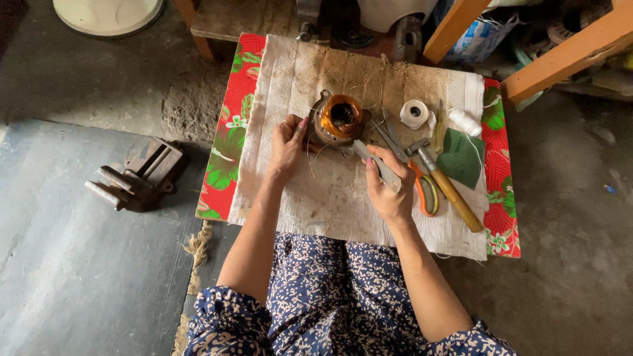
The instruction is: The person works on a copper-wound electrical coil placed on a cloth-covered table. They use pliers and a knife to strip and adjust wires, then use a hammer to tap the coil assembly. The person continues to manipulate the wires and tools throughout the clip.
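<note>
I sat on the floor with the low board across my knees, a worn white cloth (316, 198) spread over its red flowered covering (231, 125) so small parts would not roll away. My left hand (288, 142) gripped the side of the motor stator (339, 118), fingers curled round its metal body and thumb against the rim, to keep it from turning; the copper winding faced up at me near the middle of the cloth. My right hand (389, 188) was closed around a flat metal tool (376, 163), pinched between thumb and fingers, its tip aimed at the lower edge of the winding. Close on my right, within easy reach, lay the orange-handled scissors (422, 184), a wooden-handled hammer (448, 188), a roll of white tape (415, 113) and a green sheet of insulating paper (461, 157). A bench vise (138, 177) rested on the floor to my left.
</note>
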